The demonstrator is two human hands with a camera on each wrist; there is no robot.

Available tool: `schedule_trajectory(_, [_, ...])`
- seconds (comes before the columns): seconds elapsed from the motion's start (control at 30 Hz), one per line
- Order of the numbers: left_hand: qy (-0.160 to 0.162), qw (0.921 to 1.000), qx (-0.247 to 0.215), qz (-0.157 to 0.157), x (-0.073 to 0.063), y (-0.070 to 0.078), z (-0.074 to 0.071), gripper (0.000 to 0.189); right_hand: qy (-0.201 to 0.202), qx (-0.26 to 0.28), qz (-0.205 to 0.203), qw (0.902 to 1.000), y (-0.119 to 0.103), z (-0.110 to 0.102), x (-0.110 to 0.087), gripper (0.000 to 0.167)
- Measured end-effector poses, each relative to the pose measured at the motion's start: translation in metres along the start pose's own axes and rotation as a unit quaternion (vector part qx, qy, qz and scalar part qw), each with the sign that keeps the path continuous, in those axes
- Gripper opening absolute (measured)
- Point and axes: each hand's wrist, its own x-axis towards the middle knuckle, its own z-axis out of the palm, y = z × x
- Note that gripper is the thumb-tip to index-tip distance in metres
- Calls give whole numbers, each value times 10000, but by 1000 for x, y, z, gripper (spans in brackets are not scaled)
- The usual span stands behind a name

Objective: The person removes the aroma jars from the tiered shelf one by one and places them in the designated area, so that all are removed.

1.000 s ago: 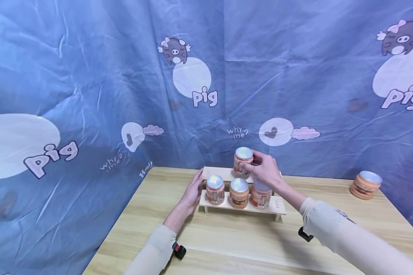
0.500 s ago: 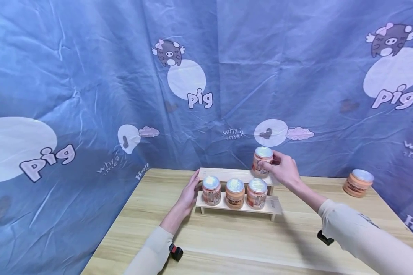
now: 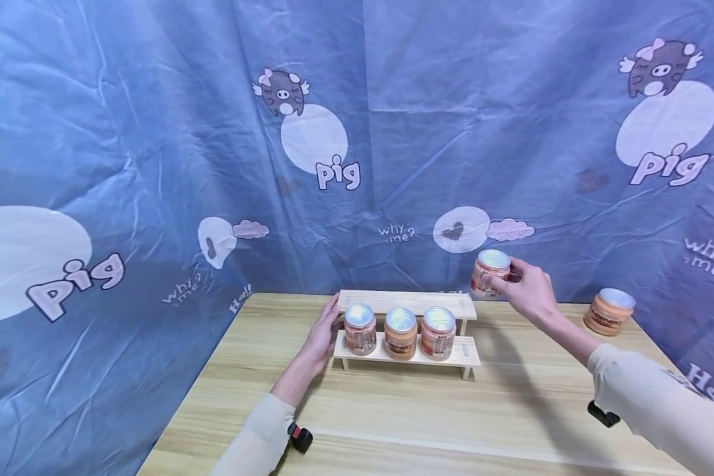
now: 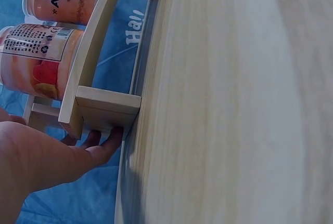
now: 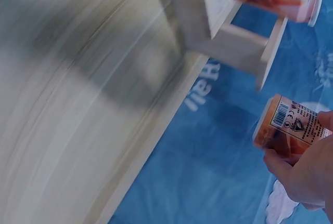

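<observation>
My right hand (image 3: 526,289) pinches an orange jar (image 3: 489,272) with a silvery lid between thumb and fingers. This jar is held upright in the air, right of the two-tier wooden rack (image 3: 407,302); its printed label (image 5: 300,121) shows in the right wrist view. At the rack's left end my left hand (image 3: 321,336) rests its fingers (image 4: 107,148) against the end support. Three similar jars stand in a row on the lower tier: a left jar (image 3: 359,332), a middle jar (image 3: 400,336) and a right jar (image 3: 437,337). The upper tier is bare.
Another orange jar (image 3: 609,312) stands by itself at the table's back right. Behind the wooden table (image 3: 393,423), a blue printed cloth (image 3: 410,132) hangs along the back and down the left side.
My right hand has carried the jar rightward from over the middle of the upper tier to past the rack's right end. My left hand stays at the rack's left end. The view has shifted slightly.
</observation>
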Motion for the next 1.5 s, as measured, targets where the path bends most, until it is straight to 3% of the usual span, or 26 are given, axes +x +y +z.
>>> schedule_trajectory(0.53, [-78,10000,-6,-58,-1,-3,2,57,509,-561,562,9955,82,-25,-17,66])
schedule_trajectory(0.7, [-12,9999,34,-116,-3,-6,1,56,647,-499,900,9926,114,-23,-25,67])
schedule_trajectory(0.93, [4,10000,89,-44,-4,-7,-1,56,608,-476,979,9922,152,-26,-32,63])
schedule_trajectory(1.07, [-29,10000,17,4,-3,-4,-1,54,524,-474,1178,9905,164,-32,-34,70])
schedule_trajectory(1.3, [-127,9999,5,-36,-1,0,1,55,725,-608,1101,9894,178,-37,-39,40])
schedule_trajectory(1.5, [-63,10000,-12,-24,0,1,-1,56,786,-810,1012,9884,183,-36,-38,34])
